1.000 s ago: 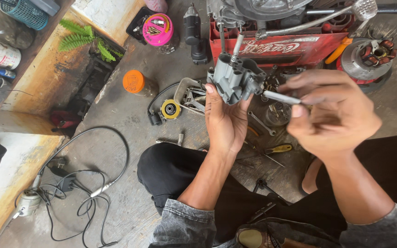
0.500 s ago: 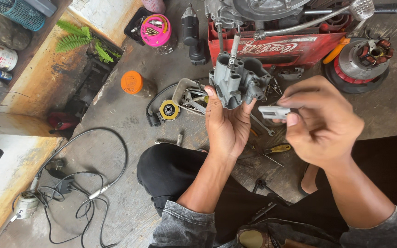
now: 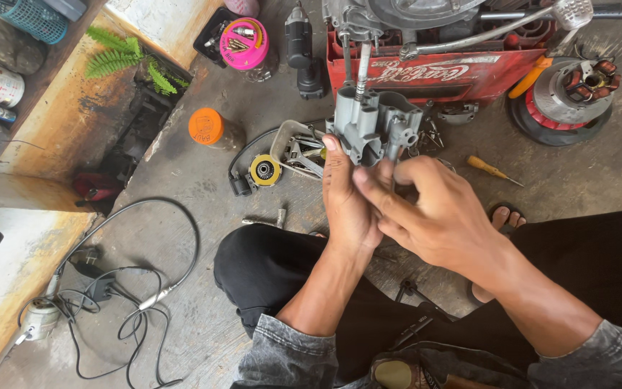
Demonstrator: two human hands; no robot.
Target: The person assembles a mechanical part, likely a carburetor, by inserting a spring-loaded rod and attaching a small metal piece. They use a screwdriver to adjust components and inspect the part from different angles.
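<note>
My left hand (image 3: 349, 203) holds up a grey cast-metal engine part (image 3: 373, 126), palm toward me, fingers wrapped behind it. My right hand (image 3: 433, 212) sits just below and right of that part, fingers curled at its underside; a thin metal rod seems pinched between them, mostly hidden. Both hands hover over my black-trousered knees above the concrete floor.
A red plastic crate (image 3: 440, 72) with engine pieces stands behind the hands. Nearby lie an orange-lidded jar (image 3: 210, 128), a pink-lidded jar (image 3: 245, 45), a yellow tape measure (image 3: 263, 171), a yellow-handled screwdriver (image 3: 492, 170), a stator coil (image 3: 569, 94) and a black cable (image 3: 131, 302) at the left.
My right hand has moved left and down, from beside the metal part with a rod held out, to close under it. The left hand keeps its grip.
</note>
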